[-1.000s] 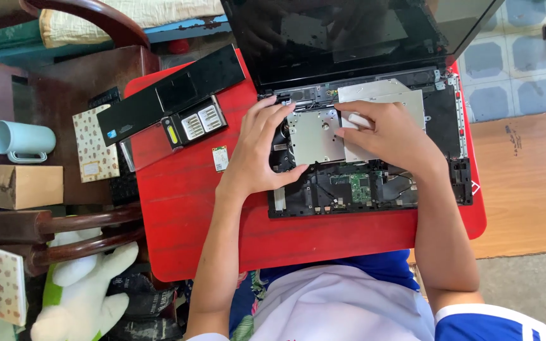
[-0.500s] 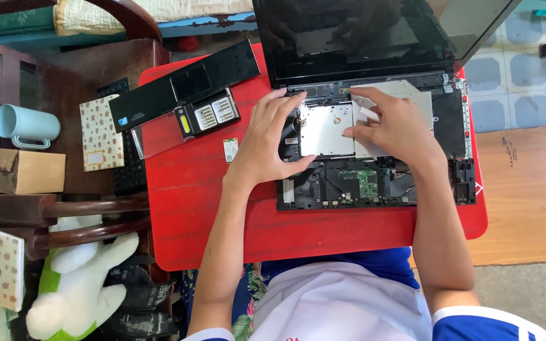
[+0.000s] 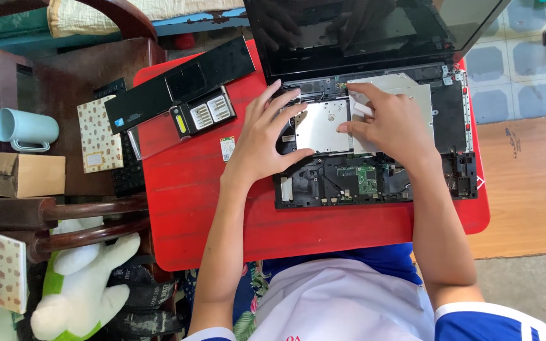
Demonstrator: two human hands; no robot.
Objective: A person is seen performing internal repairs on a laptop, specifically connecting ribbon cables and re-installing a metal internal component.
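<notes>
Head view: an opened laptop (image 3: pixel 374 126) lies on a red table (image 3: pixel 191 189), its dark screen tilted up at the far side and its top cover off, so the circuit board (image 3: pixel 366 179) and black frame show; in the middle of the chassis sits a flat silver metal drive (image 3: pixel 323 126), with a pale grey plate (image 3: pixel 421 95) just right of it. The left hand (image 3: pixel 266 136) lies spread over the drive's left edge, fingers extended and pressing down on the metal rather than closed round anything; the right hand (image 3: pixel 390 123) rests on the grey plate with its fingertips at the drive's right edge, where a small white tab seems pinched, though I cannot tell whether it is truly gripped.

The drive looks stiff, thin and fairly light, smooth on its face and likely slippery; it should be fragile inside, so I would judge the bare side edges the place to hold it, not the flat top or the connector end.

Left of the laptop lie the removed black palm-rest panel (image 3: pixel 181 85) and a small green card (image 3: pixel 227 149); farther left stand a pale blue mug (image 3: pixel 23 128), a cardboard box (image 3: pixel 23 175) and a plush toy (image 3: pixel 77 290) near the chair.
</notes>
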